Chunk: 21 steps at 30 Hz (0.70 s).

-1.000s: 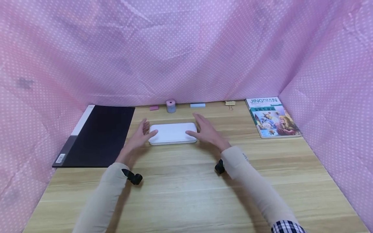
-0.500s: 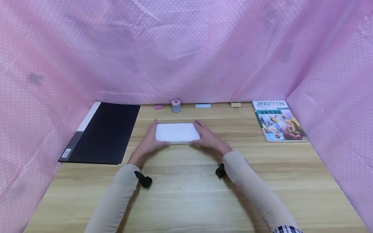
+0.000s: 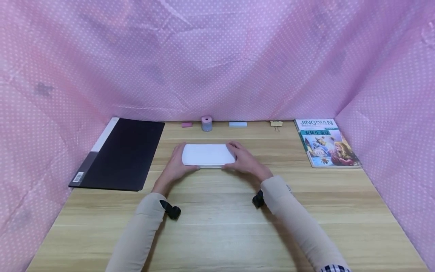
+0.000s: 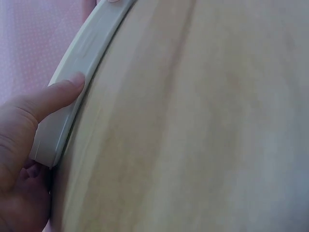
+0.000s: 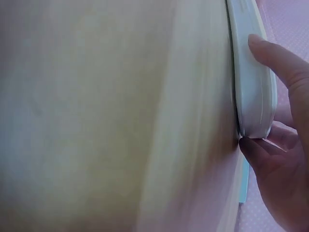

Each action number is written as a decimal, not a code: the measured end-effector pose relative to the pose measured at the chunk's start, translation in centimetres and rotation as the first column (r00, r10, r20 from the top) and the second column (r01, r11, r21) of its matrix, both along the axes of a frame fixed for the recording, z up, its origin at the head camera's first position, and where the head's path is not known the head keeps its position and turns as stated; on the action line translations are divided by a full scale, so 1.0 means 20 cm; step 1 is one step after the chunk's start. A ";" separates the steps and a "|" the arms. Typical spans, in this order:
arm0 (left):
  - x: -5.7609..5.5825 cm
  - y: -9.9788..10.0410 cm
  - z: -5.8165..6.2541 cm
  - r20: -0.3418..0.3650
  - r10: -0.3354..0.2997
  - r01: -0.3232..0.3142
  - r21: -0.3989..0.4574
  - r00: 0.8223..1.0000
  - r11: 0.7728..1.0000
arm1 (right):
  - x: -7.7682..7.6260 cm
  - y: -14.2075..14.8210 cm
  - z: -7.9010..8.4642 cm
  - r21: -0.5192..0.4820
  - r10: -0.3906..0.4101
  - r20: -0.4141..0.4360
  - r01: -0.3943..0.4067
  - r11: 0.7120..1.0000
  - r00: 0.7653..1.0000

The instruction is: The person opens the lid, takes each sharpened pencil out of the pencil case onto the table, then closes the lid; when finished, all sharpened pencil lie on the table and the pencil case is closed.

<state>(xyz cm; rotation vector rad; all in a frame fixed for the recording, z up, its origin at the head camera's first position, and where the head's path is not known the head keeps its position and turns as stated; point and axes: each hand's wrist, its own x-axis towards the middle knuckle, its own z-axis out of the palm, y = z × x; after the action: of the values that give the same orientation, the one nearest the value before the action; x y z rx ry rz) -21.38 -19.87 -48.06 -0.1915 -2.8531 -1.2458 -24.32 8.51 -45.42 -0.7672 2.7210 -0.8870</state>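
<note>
A flat white rectangular case (image 3: 208,155) with rounded corners lies on the wooden table, its long side toward me. My left hand (image 3: 175,165) grips its left end, with the thumb along the front side and the fingers round the far side. At the opposite end my right hand (image 3: 244,160) holds it the same way. In the left wrist view the thumb (image 4: 63,94) presses the side wall of the case (image 4: 72,113). The right wrist view has the other thumb (image 5: 270,52) on the wall (image 5: 253,92), with fingers curled at the end corner.
A black folder (image 3: 125,155) lies at left and a magazine (image 3: 327,145) at right. Along the back stand a pink eraser-like block (image 3: 187,124), a pink-and-blue roll (image 3: 206,124), a light blue strip (image 3: 238,124) and a binder clip (image 3: 276,123). Pink dotted cloth (image 3: 217,60) hangs behind.
Both hands, spread apart beside the case a second ago, have come in and taken hold of its two ends. The case stays about where it was; the head view has shifted slightly.
</note>
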 end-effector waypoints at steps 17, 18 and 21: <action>-0.01 0.02 0.00 -0.042 0.019 -0.020 -0.016 0.999 1.000 | -0.01 0.00 0.02 0.014 0.023 -0.056 -0.022 1.000 0.998; 0.00 0.02 0.00 -0.046 0.019 -0.020 -0.023 0.999 1.000 | -0.01 0.00 0.02 0.013 0.023 -0.053 -0.022 1.000 0.998; 0.01 0.03 0.00 -0.045 0.038 -0.040 -0.049 0.998 0.998 | 0.00 0.00 0.01 0.020 0.022 -0.047 -0.021 1.000 0.999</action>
<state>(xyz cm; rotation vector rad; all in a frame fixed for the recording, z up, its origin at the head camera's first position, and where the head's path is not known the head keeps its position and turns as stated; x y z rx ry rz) -21.12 -19.21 -48.08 -0.1612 -2.8381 -1.1495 -24.39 8.50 -45.23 -0.8221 2.7529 -0.8464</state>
